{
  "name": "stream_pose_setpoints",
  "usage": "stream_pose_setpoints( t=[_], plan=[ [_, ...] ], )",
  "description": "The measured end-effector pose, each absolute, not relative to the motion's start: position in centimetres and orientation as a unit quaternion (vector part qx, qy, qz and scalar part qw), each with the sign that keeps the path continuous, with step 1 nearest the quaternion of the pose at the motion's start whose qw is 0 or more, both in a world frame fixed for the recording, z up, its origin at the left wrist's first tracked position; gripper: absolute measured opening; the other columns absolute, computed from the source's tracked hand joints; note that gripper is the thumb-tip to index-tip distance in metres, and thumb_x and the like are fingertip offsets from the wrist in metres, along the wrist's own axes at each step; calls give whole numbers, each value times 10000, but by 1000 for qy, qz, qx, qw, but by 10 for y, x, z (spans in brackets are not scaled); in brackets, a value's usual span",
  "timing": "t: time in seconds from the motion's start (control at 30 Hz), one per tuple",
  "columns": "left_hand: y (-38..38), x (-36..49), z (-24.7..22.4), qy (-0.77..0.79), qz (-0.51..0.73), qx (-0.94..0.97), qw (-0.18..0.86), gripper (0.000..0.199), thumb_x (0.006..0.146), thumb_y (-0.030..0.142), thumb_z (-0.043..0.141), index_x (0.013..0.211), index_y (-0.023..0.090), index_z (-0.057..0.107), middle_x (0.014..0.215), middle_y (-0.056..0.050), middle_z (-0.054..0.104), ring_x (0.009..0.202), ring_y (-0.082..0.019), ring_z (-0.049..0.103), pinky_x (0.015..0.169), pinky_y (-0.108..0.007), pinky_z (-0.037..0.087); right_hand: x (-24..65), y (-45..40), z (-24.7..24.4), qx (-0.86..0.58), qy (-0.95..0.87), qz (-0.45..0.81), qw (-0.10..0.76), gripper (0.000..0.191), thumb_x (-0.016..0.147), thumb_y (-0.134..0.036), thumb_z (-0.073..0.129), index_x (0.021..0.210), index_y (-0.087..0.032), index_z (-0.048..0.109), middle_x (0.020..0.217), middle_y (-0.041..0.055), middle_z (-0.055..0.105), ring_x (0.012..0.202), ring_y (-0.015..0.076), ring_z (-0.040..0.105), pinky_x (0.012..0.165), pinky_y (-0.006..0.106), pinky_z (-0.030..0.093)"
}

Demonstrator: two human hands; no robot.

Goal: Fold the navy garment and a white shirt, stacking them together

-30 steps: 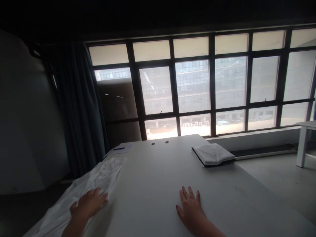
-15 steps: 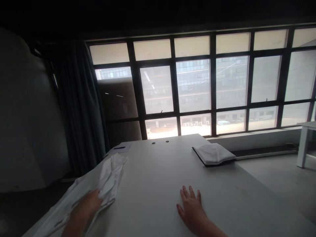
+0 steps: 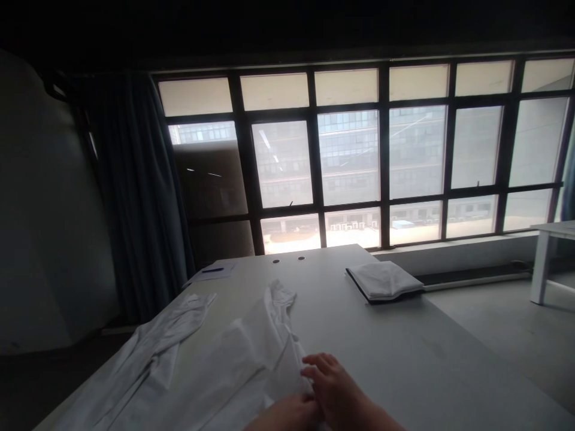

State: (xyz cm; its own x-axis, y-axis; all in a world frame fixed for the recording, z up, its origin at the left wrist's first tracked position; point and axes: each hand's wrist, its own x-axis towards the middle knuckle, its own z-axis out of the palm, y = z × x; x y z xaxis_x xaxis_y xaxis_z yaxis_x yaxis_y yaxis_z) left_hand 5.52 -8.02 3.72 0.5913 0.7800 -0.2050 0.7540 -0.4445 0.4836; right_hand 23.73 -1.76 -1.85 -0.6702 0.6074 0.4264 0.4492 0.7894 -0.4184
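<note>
A white garment [image 3: 233,359] lies spread and wrinkled over the left and middle of the white table [image 3: 381,353], one narrow part pointing toward the windows. At its right edge, low in the view, my left hand [image 3: 287,413] is closed on the fabric, its fingertips partly hidden behind my other hand. My right hand [image 3: 335,386] sits against the same edge with bent fingers, pinching the cloth beside the left one. More white fabric [image 3: 157,347] lies bunched along the table's left side; whether it belongs to the same garment I cannot tell.
A folded white cloth on a dark board [image 3: 386,280] rests near the table's right edge. Paper with a pen [image 3: 213,270] lies at the far left corner. Two round cable holes [image 3: 288,260] mark the far end. Another white table [image 3: 545,257] stands at right.
My left hand has brought the garment's edge from the left to the middle, spreading the cloth across the table. My right hand, flat on the table before, has moved slightly left and closed at that edge.
</note>
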Motion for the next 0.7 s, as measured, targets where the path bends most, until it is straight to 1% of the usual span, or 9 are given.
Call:
stream_pose_setpoints(
  t=[0.1, 0.23, 0.3, 0.37, 0.43, 0.47, 0.57, 0.63, 0.7],
  plan=[
    [-78, 64, 33, 426, 45, 853, 297, 346, 924, 205, 462, 1134, 355, 693, 1207, 16, 737, 1036, -201, 679, 991, -285, 481, 236, -16, -24, -267, -904, 187, 277, 293, 810, -188, 554, 1062, -239, 693, 1149, 53, 708, 1074, 216, 607, 1016, 341, 397],
    [-77, 43, 53, 534, 56, 812, 229, 388, 817, 138, 515, 1117, 290, 709, 1193, -26, 738, 1077, -226, 671, 1000, -306, 467, 238, -18, -20, -317, -886, 195, 276, 393, 834, -190, 533, 1211, -250, 629, 1202, 55, 668, 1107, 221, 575, 1020, 344, 379],
    [-78, 34, 59, 592, 35, 778, 207, 340, 778, 208, 606, 1094, 274, 713, 1110, -37, 756, 1018, -246, 685, 936, -315, 496, 238, -21, -17, -362, -875, 176, 268, 416, 814, -232, 575, 1229, -227, 610, 1207, 75, 648, 1113, 246, 554, 1027, 366, 371],
    [-77, 30, 54, 616, 29, 762, 198, 479, 712, 322, 727, 1185, 266, 676, 1158, -48, 742, 1048, -267, 675, 927, -314, 499, 238, -22, -16, -410, -862, 154, 255, 343, 805, -266, 595, 1140, -204, 637, 1161, 88, 647, 1098, 264, 548, 1022, 386, 372],
    [-75, 33, 41, 628, 41, 757, 177, 773, 688, 417, 768, 1402, 238, 533, 1303, -88, 687, 1140, -288, 646, 971, -320, 479, 238, -21, -14, -447, -852, 138, 236, 248, 799, -298, 611, 1018, -196, 664, 1111, 93, 653, 1082, 275, 553, 1004, 393, 386],
    [-72, 34, 34, 640, 39, 750, 162, 868, 725, 439, 740, 1497, 205, 421, 1329, -117, 672, 1157, -296, 643, 977, -331, 475, 239, -21, -12, -459, -850, 135, 222, 211, 804, -311, 610, 969, -196, 674, 1086, 94, 662, 1073, 277, 563, 990, 391, 397],
    [-64, 37, 16, 684, 24, 720, 117, 914, 849, 405, 605, 1593, 95, 173, 1211, -168, 722, 1083, -306, 681, 908, -360, 492, 239, -23, -2, -474, -855, 130, 168, 199, 842, -329, 576, 922, -193, 699, 1032, 103, 701, 1033, 280, 614, 949, 386, 437],
    [-60, 32, 12, 710, 24, 697, 97, 851, 872, 404, 575, 1576, 83, 222, 1151, -161, 739, 1050, -305, 690, 875, -358, 491, 238, -29, 9, -488, -856, 118, 127, 273, 869, -352, 548, 992, -174, 714, 1046, 137, 725, 1016, 298, 653, 928, 404, 464],
    [-57, 25, 13, 725, 25, 683, 86, 719, 871, 425, 580, 1495, 118, 400, 1164, -144, 733, 1064, -301, 685, 879, -352, 484, 236, -38, 20, -510, -850, 110, 74, 387, 884, -419, 531, 1067, -137, 721, 1052, 190, 740, 989, 336, 690, 885, 432, 499]
  ],
)
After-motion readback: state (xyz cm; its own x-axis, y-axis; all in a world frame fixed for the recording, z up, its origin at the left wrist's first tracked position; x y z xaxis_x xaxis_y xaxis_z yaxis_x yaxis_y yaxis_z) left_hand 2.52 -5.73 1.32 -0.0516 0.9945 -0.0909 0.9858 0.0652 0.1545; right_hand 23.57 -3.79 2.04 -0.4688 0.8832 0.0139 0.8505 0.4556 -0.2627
